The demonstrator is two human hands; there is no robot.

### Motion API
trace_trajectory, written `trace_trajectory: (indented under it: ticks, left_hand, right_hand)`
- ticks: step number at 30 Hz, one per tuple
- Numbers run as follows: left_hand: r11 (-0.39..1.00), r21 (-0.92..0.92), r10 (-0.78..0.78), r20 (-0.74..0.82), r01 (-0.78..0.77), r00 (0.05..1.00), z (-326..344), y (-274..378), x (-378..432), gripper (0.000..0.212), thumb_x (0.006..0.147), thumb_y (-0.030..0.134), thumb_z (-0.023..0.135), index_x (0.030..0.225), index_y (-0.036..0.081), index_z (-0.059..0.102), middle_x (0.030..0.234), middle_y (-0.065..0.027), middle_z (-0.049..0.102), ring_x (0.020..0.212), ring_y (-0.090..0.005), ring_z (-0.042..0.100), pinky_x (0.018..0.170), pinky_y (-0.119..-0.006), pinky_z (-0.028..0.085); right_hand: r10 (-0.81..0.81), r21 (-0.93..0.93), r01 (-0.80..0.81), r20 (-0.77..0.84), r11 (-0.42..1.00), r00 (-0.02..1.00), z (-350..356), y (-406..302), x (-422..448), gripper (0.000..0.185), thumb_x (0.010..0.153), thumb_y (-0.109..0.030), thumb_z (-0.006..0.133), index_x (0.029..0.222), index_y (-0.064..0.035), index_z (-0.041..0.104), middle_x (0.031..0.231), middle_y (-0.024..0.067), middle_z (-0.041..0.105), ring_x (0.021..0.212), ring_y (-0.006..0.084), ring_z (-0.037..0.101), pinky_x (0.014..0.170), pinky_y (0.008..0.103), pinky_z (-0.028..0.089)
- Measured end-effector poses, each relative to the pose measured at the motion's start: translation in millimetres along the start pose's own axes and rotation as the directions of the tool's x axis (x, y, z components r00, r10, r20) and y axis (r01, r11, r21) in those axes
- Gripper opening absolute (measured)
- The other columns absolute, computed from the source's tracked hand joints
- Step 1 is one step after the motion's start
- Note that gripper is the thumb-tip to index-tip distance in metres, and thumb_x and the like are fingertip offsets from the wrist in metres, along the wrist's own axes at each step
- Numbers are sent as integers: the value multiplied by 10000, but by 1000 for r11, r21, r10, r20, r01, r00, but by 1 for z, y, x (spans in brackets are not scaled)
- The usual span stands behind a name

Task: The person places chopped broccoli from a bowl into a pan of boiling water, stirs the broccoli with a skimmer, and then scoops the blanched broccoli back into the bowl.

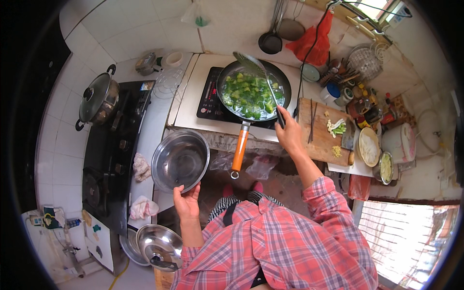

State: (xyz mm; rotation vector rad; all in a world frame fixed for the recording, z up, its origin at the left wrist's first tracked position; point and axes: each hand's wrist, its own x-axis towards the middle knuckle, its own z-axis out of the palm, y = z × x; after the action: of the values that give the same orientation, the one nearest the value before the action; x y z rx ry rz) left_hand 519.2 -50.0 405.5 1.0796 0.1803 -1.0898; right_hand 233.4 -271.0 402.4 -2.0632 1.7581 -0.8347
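Note:
My left hand (187, 203) grips the near rim of a stainless steel bowl (180, 159), whose inside shows no food. In my right hand (288, 132) is the black handle of a slotted skimmer (251, 64), its perforated head raised over the far side of a frying pan (286, 72). Green broccoli florets (250, 92) float in water inside the pan. An induction cooktop (206, 98) with lit red indicators carries the pan. The pan's orange handle (239, 150) points towards me, between the bowl and my right forearm.
Right of the pan lies a wooden cutting board (315, 150) with chopsticks (312, 121), cut scallion (339, 127) and a cleaver (348, 136). Bottles and jars (366, 105) crowd behind it. On the left, a lidded pot (98, 98) sits on a black gas stove (112, 152). Ladles (270, 41) hang above.

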Motion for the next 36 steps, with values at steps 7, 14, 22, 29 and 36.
trace_trajectory:
  ticks: [7,14,22,29,36]
  left_hand:
    - [1000,5,8,17,-8,1000,1,-1,0,363,785,136,499,1088,-63,495,995,-192,602,876,-333,638,705,-337,579]
    - [1000,-14,18,15,-18,1000,-1,4,-2,364,778,134,508,1085,-61,496,998,-191,602,879,-333,637,703,-336,579]
    - [1000,-30,10,3,-10,1000,-5,-3,5,340,782,123,513,1071,-54,498,957,-176,615,809,-310,647,715,-372,571]
    - [1000,-6,-16,39,16,999,10,-4,3,345,786,135,509,1076,-52,500,969,-181,615,817,-311,647,714,-366,575]
    - [1000,3,-6,-3,6,1000,7,-6,5,338,787,134,500,1066,-55,513,950,-183,625,830,-315,649,704,-362,579]
  right_hand:
    - [360,663,-567,439,489,823,16,-31,26,563,812,-70,581,1332,-94,368,685,69,524,439,99,428,361,249,310]
    - [504,632,-665,455,397,734,22,-16,42,615,796,-37,548,1355,-68,295,647,55,508,445,114,441,352,249,314]
    - [412,620,-584,416,524,811,-13,-33,-4,546,818,-87,563,1317,-128,346,650,34,505,438,95,426,354,252,306]
    - [397,560,-666,537,493,745,-1,-19,-28,534,801,-92,588,1307,-120,419,620,24,509,418,82,403,360,244,303]
    - [405,494,-558,389,667,828,-32,-12,-43,530,798,-106,594,1298,-116,419,623,17,518,462,94,449,425,253,361]
